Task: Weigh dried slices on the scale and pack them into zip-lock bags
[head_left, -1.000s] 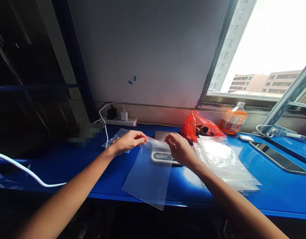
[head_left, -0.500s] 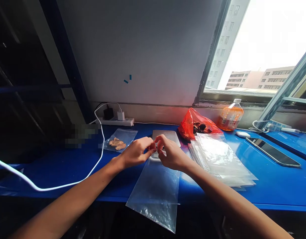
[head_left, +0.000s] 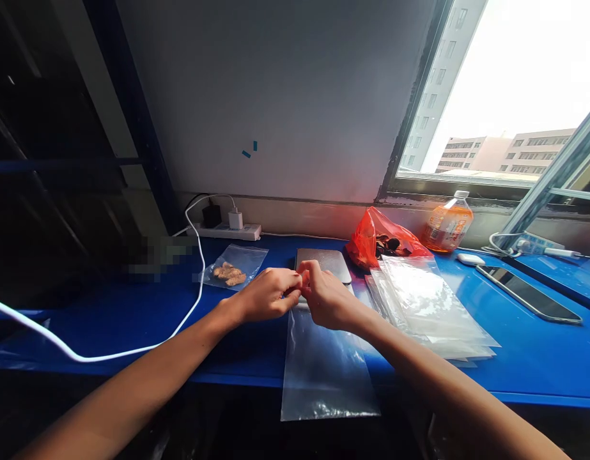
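Observation:
A clear plastic bag (head_left: 326, 367) hangs below my hands, its lower end past the table's front edge. My left hand (head_left: 270, 294) pinches its top edge, fingertips closed together. Right beside it, my right hand (head_left: 326, 297) grips the same edge, and the two sets of fingertips meet. Behind them lies a flat silver kitchen scale (head_left: 330, 259), partly covered by my hands. To the left rests a clear bag (head_left: 251, 259) with brown dried pieces (head_left: 229, 274) inside. The exact spot where the fingers hold the bag is hidden.
A stack of clear bags (head_left: 429, 306) lies at the right, before a red plastic bag (head_left: 364, 239) of dark pieces. Farther right are an orange drink bottle (head_left: 448, 223), a white case (head_left: 470, 259) and a phone (head_left: 529, 294). A white cable (head_left: 201, 268) runs from a power strip (head_left: 249, 232).
My hands have drawn closer together at the bag's top. The bag's lower end has swung right and upward, and it now hangs straighter. The view has shifted slightly.

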{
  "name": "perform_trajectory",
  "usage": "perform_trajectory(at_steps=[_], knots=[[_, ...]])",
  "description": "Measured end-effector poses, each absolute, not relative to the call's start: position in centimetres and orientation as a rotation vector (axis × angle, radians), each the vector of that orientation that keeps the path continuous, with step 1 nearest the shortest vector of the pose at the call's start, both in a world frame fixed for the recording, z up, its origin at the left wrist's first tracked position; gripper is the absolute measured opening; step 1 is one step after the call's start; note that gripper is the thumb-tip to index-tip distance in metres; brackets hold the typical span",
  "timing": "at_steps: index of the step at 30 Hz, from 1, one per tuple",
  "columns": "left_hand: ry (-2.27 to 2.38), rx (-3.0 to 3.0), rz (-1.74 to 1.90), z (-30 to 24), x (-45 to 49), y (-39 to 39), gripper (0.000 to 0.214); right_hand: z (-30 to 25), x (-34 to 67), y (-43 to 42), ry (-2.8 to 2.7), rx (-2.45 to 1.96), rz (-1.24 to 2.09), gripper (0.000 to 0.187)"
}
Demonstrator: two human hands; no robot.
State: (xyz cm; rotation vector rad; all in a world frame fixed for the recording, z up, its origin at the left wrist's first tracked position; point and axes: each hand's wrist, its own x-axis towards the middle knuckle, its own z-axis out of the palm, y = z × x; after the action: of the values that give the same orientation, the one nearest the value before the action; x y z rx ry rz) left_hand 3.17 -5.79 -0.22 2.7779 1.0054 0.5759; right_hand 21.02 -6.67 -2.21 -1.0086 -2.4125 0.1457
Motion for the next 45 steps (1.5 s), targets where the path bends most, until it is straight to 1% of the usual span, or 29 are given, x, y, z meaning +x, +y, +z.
perform_trajectory(at_steps=[2,5,10,15,18,20,21,23,26,31,35,37,41,43,45], knots=[[0.997,2.727,0.603,0.2,2.8,-5.8,0.020,-2.2,21.7,-6.0,-2.414,-0.998,0.117,0.041],[1.011,2.603,0.704,1.4,2.1,-6.0,0.018,-1.8,23.5,-5.0,-2.354,-0.969,0.173,0.033],[1.035,2.400,0.901,3.3,0.9,-6.6,0.021,-0.7,25.8,-4.4,-2.235,-0.998,0.219,0.025],[1.028,2.240,0.974,3.5,0.0,-6.4,0.023,-0.1,27.3,-3.3,-2.185,-1.004,0.205,0.022],[1.036,2.122,1.156,3.4,-1.5,-5.6,0.022,0.4,28.8,-2.4,-2.005,-1.070,0.209,0.017],[1.028,2.077,1.310,3.4,-2.3,-5.0,0.020,0.9,29.2,-2.5,-1.891,-1.068,0.295,0.018],[1.025,2.076,1.331,3.3,-2.6,-4.8,0.020,1.1,29.0,-2.7,-1.871,-1.034,0.382,0.021],[1.025,2.090,1.296,3.1,-2.5,-4.5,0.020,1.3,27.9,-3.5,-1.877,-0.944,0.565,0.029],[1.042,2.083,1.189,2.5,-1.5,-4.5,0.020,0.8,25.4,-4.4,-1.901,-0.916,0.723,0.029],[1.126,2.103,1.045,1.6,-0.5,-4.7,0.023,-0.2,23.7,-4.6,-1.801,-0.935,0.781,0.023],[1.227,2.268,0.938,1.4,-0.7,-4.2,0.028,0.6,24.2,-4.9,-1.769,-0.925,0.689,0.013],[1.356,2.333,0.840,1.1,-1.2,-3.3,0.030,1.9,25.5,-5.4,-1.674,-0.922,0.585,0.012],[1.970,2.325,0.580,-0.5,-3.5,-0.1,0.039,4.8,31.9,-5.9,-1.230,-0.929,0.438,0.014],[2.128,2.239,0.491,-1.3,-4.9,1.6,0.046,5.5,36.3,-5.6,-1.098,-0.998,0.474,0.013],[2.187,2.177,0.413,-1.8,-5.9,3.0,0.051,5.2,40.5,-5.2,-1.124,-1.116,0.626,0.014]])
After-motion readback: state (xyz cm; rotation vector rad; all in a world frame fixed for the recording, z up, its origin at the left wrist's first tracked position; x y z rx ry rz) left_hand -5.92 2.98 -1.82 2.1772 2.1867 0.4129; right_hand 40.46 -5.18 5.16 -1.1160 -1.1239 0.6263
